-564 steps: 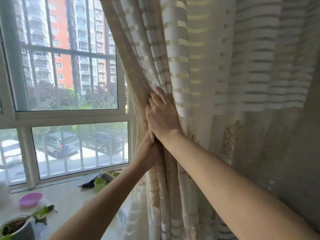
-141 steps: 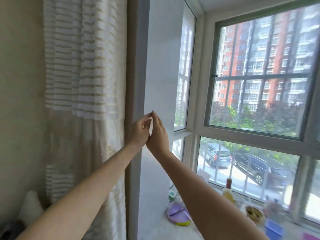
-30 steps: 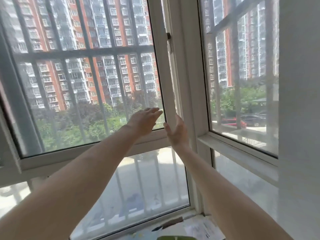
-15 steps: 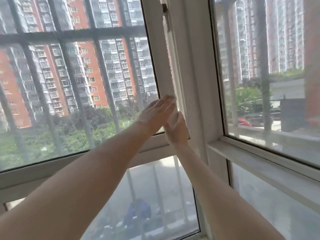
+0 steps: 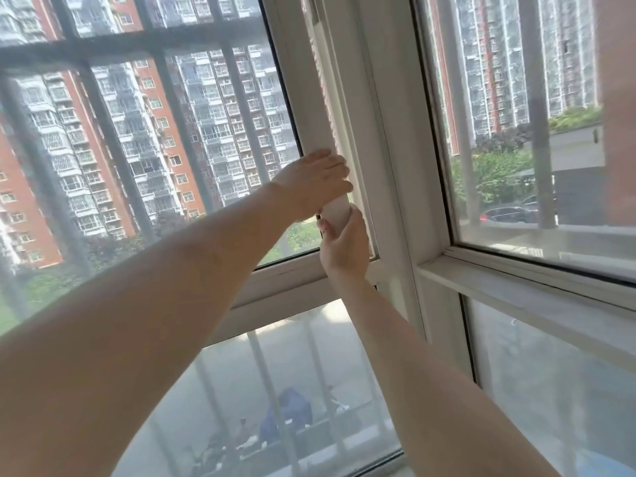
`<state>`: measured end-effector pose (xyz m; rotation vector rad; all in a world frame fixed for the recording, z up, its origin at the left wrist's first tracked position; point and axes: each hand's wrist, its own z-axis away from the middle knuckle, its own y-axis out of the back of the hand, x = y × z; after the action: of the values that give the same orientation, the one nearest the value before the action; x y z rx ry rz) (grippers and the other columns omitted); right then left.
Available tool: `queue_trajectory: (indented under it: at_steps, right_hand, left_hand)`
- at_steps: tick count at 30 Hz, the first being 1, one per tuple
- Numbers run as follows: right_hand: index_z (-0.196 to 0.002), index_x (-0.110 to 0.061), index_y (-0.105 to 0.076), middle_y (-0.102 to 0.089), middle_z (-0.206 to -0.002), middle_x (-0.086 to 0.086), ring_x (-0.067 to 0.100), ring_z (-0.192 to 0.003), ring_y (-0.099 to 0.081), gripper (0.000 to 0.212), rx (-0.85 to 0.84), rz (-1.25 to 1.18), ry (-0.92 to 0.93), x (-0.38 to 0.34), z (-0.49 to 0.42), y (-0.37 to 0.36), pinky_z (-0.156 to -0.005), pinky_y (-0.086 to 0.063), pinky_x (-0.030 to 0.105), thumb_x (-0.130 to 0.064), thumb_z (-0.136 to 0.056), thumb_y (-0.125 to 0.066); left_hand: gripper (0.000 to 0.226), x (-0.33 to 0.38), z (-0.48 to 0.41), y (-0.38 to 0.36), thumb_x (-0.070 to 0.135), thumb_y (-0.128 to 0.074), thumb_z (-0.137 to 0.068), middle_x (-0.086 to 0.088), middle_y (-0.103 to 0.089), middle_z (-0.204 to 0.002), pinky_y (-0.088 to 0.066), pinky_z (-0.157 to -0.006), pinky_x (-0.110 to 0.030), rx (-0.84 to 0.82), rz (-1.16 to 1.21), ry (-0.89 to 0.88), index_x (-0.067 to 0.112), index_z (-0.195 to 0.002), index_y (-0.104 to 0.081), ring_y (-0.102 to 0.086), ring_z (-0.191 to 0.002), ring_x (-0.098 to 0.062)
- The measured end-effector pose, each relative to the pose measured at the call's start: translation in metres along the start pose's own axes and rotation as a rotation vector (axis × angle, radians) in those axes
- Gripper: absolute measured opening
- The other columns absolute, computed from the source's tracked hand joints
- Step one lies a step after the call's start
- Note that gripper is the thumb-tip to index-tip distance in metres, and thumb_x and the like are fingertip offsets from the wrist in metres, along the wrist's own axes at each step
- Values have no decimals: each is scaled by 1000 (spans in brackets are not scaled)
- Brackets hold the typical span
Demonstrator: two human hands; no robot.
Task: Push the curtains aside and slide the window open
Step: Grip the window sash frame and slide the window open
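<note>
Reaching up from the lower left and lower right, two bare arms meet at the white upright edge of the window sash (image 5: 311,108), the only view being the head camera. That edge runs tall, its long axis near vertical and leaning slightly to the left at the top, and it stands just beside the fixed white frame post (image 5: 389,132) at the middle of the picture. The left hand (image 5: 315,182) lies higher, its grip wrapped over the sash edge with the fingers curled to the right side. The right hand (image 5: 344,246) sits directly below it, nearly touching, its grip closed around the same upright from underneath, thumb on the left. One sliding pane shows on the left, with a second window (image 5: 516,125) on the right, set at an angle, and two lower panes beneath them. Dark bars (image 5: 113,139) cross the view outside, with red and grey apartment blocks (image 5: 206,108) beyond. No writing can be read anywhere.
</note>
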<state>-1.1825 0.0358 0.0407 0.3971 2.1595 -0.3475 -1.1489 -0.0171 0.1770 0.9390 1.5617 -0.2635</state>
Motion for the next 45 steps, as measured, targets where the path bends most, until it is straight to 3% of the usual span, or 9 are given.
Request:
queue_trajectory:
  at_steps: [12,18,27,32,38,45]
  right_hand:
    - [-135,-18,-48,-63,-122,-2,22,-109,-62,53,-24,16,-33,-5,3,3,-85,-48,35,-42,-91,-66]
    - [-136,-17,-47,-63,-122,0,22,-108,-62,54,-20,-1,-23,-9,12,0,-77,-37,26,-39,-91,-67]
    - [-137,-16,-47,-62,-125,0,22,-112,-60,56,-59,-32,-29,-16,23,-7,-88,-50,36,-38,-91,-68]
    - [-136,-14,-47,-62,-124,1,23,-112,-59,54,-53,-41,-17,-23,33,-13,-82,-41,28,-36,-91,-69]
    - [-138,-14,-46,-60,-128,2,25,-116,-58,56,-68,-2,-26,-34,48,-24,-90,-50,40,-38,-91,-67]
    - [-138,-19,-42,-61,-127,1,25,-114,-60,56,-102,33,-46,-46,65,-37,-86,-50,38,-41,-92,-65]
  left_hand:
    - [58,4,6,-1,13,-65,-90,-4,-36,-154,-11,-125,-40,33,5,35,21,-143,-44,-21,-149,-24]
    - [57,3,15,-1,11,-62,-92,-3,-35,-155,-11,-124,-40,37,16,54,22,-144,-42,-20,-149,-23]
    - [57,0,31,-6,10,-62,-90,-3,-36,-155,-12,-124,-41,50,-7,56,21,-143,-44,-22,-149,-24]
    - [56,-4,43,-8,9,-64,-89,-3,-36,-155,-12,-124,-41,43,-5,64,21,-140,-46,-23,-148,-24]
    - [58,-10,64,-10,10,-66,-88,-2,-38,-155,-12,-124,-40,37,9,81,21,-141,-46,-24,-148,-22]
    - [54,-19,87,-14,11,-65,-89,-3,-35,-157,-13,-124,-41,25,20,80,22,-139,-48,-24,-148,-23]
